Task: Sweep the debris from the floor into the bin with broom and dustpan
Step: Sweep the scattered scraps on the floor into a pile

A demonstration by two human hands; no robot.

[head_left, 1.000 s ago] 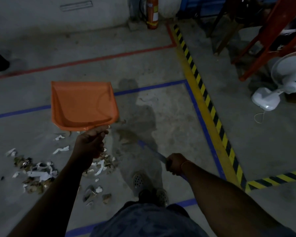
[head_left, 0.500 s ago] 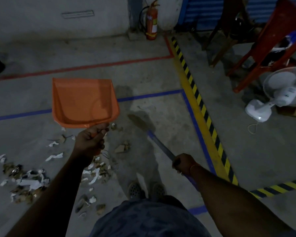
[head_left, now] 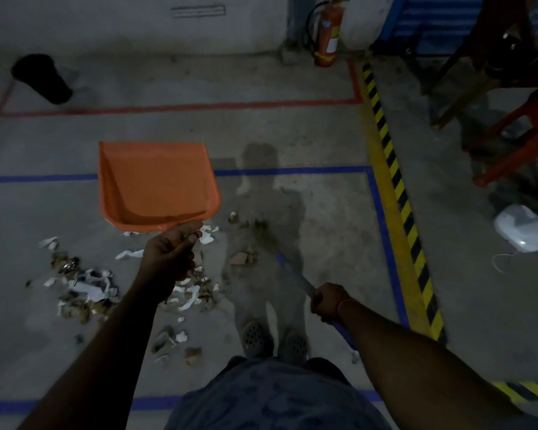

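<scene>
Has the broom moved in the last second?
Yes, slightly. The broom has swung forward, its dim head end now farther from the shoes and nearer the far blue tape line.

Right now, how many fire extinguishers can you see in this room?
1. The fire extinguisher stands on the floor against the far wall, just left of the striped hazard tape. Others may sit outside the camera's view.

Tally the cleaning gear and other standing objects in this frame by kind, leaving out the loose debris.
Orange dustpan, in the left hand: 1
Blue-handled broom, in the right hand: 1
Black bin: 1
Red fire extinguisher: 1
White fan: 1
Total: 5
</scene>
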